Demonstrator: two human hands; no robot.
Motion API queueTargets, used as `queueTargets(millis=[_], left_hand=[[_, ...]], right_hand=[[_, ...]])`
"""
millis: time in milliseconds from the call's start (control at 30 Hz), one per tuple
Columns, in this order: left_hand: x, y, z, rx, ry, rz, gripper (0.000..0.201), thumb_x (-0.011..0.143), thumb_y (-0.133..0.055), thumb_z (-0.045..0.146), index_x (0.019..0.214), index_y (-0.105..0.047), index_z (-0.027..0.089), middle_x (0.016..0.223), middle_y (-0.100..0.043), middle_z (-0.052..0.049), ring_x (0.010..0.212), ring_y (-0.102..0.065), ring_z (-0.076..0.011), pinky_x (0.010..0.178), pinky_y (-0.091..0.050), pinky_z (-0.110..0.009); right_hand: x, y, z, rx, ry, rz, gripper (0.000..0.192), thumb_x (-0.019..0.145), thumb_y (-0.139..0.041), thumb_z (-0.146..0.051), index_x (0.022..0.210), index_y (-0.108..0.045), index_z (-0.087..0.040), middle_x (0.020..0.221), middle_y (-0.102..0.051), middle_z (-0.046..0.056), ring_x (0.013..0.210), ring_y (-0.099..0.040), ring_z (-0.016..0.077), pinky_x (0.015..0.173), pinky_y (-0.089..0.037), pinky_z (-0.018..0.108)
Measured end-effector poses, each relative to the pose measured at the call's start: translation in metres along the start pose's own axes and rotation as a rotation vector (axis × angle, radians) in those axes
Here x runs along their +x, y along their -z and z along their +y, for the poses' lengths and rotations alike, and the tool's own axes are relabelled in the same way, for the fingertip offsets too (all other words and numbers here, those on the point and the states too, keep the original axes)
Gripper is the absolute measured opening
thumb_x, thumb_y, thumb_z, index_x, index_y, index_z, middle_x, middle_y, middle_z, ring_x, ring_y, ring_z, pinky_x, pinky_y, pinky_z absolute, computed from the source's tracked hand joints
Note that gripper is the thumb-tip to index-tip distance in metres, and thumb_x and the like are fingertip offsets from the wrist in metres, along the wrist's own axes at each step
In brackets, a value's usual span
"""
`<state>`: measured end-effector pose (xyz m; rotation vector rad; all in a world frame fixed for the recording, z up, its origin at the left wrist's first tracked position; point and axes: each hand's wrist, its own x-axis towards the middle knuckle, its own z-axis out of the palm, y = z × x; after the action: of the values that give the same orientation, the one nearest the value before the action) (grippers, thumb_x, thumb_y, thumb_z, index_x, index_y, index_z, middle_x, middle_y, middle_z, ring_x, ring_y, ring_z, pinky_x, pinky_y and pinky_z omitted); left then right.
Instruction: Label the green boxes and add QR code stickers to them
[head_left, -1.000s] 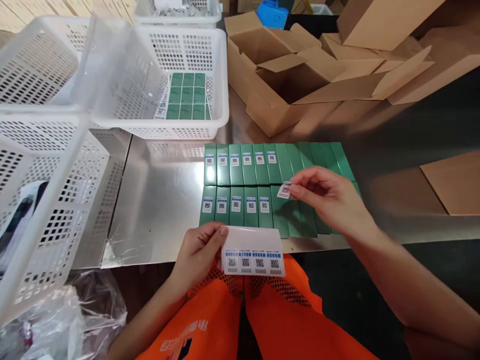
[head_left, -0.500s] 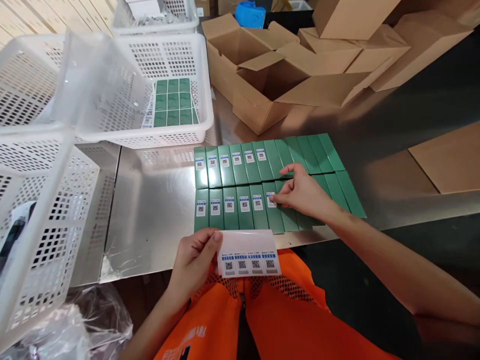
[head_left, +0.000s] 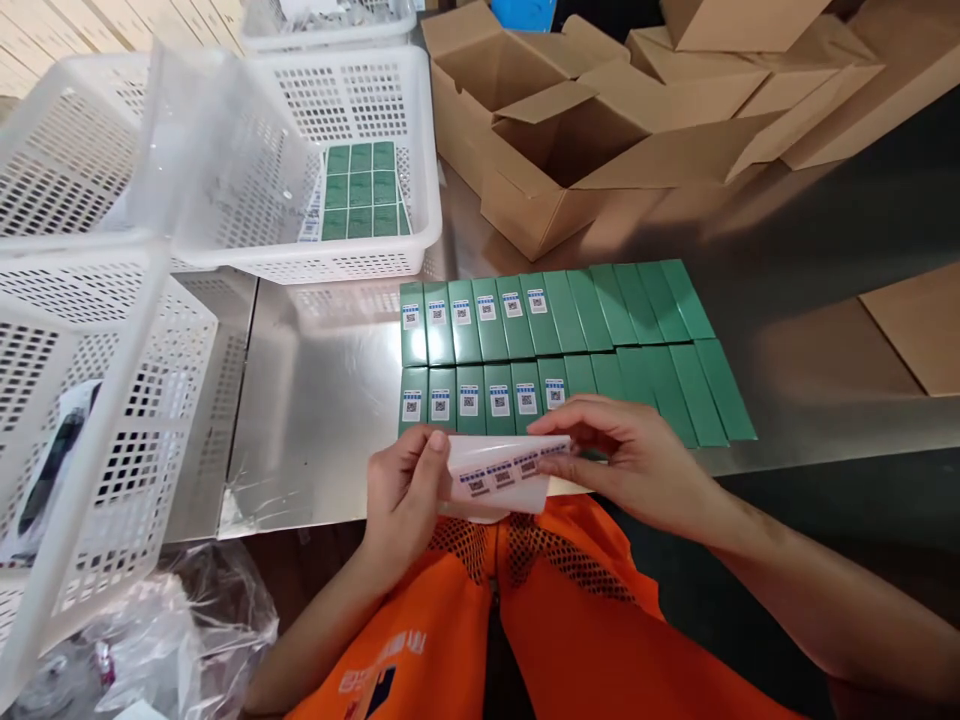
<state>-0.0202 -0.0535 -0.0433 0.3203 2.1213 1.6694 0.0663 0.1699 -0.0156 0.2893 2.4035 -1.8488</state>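
Observation:
My left hand [head_left: 401, 495] pinches the left end of a white sheet of QR-code stickers [head_left: 491, 455], thumb on top. At the other end, my right hand [head_left: 637, 465] has its thumb and fingers closed on the edge of the sheet, which bends there. A row of blue-and-white stickers runs along the lower part of the sheet. Just beyond lie two rows of slim green boxes [head_left: 581, 315], side by side on the metal table. Several boxes at the left of both rows bear a QR sticker; those farther right show plain green. My right hand covers part of the near row.
White perforated baskets [head_left: 431, 170] stand at the left, one holding green printed sheets [head_left: 360, 190]. Open cardboard boxes [head_left: 525, 205] crowd the back. A flat cardboard piece [head_left: 919, 330] lies at right, and clear plastic bags [head_left: 180, 640] sit below the table's left edge.
My right hand has left the sticker on the near-row box and come back to the sheet's right end. The sheet has risen slightly and now bends. The view has shifted a little.

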Motion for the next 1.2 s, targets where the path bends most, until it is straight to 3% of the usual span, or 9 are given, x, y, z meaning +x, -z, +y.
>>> queueTargets(millis=[100,233,333,467,567,667,733,867,1200], left_hand=[[-0.001,0.000,-0.001,-0.154,-0.138,-0.082,0.053,0.085,-0.068,0.057,0.126,-0.063,0.024,0.113,-0.071,-0.009,0.082,-0.066,-0.0190,0.068,-0.053,-0.027],[-0.001,-0.002,0.003,-0.089,0.048,-0.130,0.025,0.080,-0.078,0.042,0.084,-0.070,0.019,0.073,-0.068,-0.001,0.063,-0.058,-0.0126,0.056,-0.045,-0.019],[0.001,-0.007,0.006,-0.048,0.140,-0.101,0.041,0.086,-0.071,0.046,0.062,-0.059,0.016,0.058,-0.056,0.001,0.053,-0.045,-0.0089,0.049,-0.035,-0.019],[0.001,-0.010,0.009,-0.067,0.187,-0.087,0.047,0.085,-0.071,0.049,0.058,-0.052,0.015,0.053,-0.048,0.003,0.052,-0.038,-0.0078,0.048,-0.030,-0.018],[-0.002,-0.009,0.009,-0.085,0.229,-0.083,0.047,0.083,-0.072,0.050,0.059,-0.051,0.015,0.054,-0.046,0.003,0.052,-0.036,-0.0078,0.047,-0.029,-0.018],[-0.006,-0.009,0.008,-0.075,0.259,-0.097,0.048,0.083,-0.072,0.051,0.059,-0.051,0.015,0.054,-0.047,0.003,0.052,-0.036,-0.0078,0.046,-0.028,-0.018],[-0.008,-0.010,0.008,-0.065,0.269,-0.113,0.049,0.083,-0.072,0.052,0.058,-0.049,0.015,0.053,-0.045,0.003,0.051,-0.035,-0.0078,0.046,-0.027,-0.018],[-0.011,-0.014,0.007,-0.055,0.281,-0.134,0.052,0.083,-0.071,0.054,0.057,-0.046,0.016,0.052,-0.044,0.003,0.051,-0.034,-0.0075,0.045,-0.026,-0.017],[-0.006,-0.015,0.001,-0.044,0.303,-0.149,0.052,0.082,-0.071,0.056,0.059,-0.046,0.016,0.053,-0.042,0.003,0.051,-0.033,-0.0076,0.045,-0.025,-0.017]], right_hand=[[0.002,0.000,0.002,0.065,-0.063,0.082,0.025,0.084,-0.076,-0.041,0.103,-0.073,-0.025,0.077,-0.072,0.001,0.067,-0.068,0.0162,0.056,-0.054,0.026],[-0.001,-0.001,0.004,0.098,-0.078,0.097,0.029,0.085,-0.076,-0.040,0.108,-0.066,-0.027,0.069,-0.072,-0.003,0.063,-0.068,0.0152,0.054,-0.052,0.025],[-0.006,0.002,0.003,0.031,0.106,0.158,0.007,0.088,-0.074,-0.031,0.089,-0.069,-0.026,0.079,-0.074,-0.002,0.072,-0.069,0.0141,0.061,-0.053,0.024],[-0.004,0.022,0.007,0.105,0.354,0.332,0.007,0.086,-0.074,-0.023,0.086,-0.072,-0.029,0.097,-0.072,-0.001,0.093,-0.069,0.0164,0.084,-0.057,0.031],[0.007,0.048,0.021,0.203,0.197,0.459,0.008,0.085,-0.076,-0.027,0.089,-0.070,-0.028,0.085,-0.070,-0.002,0.078,-0.067,0.0144,0.074,-0.056,0.030],[0.019,0.070,0.040,0.187,-0.085,0.338,0.019,0.079,-0.079,-0.036,0.088,-0.068,-0.024,0.069,-0.064,-0.002,0.061,-0.060,0.0129,0.061,-0.051,0.029],[0.023,0.076,0.048,0.159,-0.214,0.223,0.038,0.075,-0.080,-0.038,0.107,-0.064,-0.025,0.064,-0.062,-0.003,0.059,-0.058,0.0141,0.056,-0.047,0.028],[0.025,0.071,0.053,0.086,-0.336,0.169,0.093,0.071,-0.082,-0.036,0.146,-0.026,-0.029,0.067,-0.067,-0.004,0.060,-0.060,0.0182,0.051,-0.043,0.028],[0.036,0.060,0.047,-0.402,-0.447,0.280,0.071,0.072,-0.080,-0.039,0.128,-0.039,-0.024,0.067,-0.065,-0.003,0.066,-0.065,0.0237,0.059,-0.045,0.034]])
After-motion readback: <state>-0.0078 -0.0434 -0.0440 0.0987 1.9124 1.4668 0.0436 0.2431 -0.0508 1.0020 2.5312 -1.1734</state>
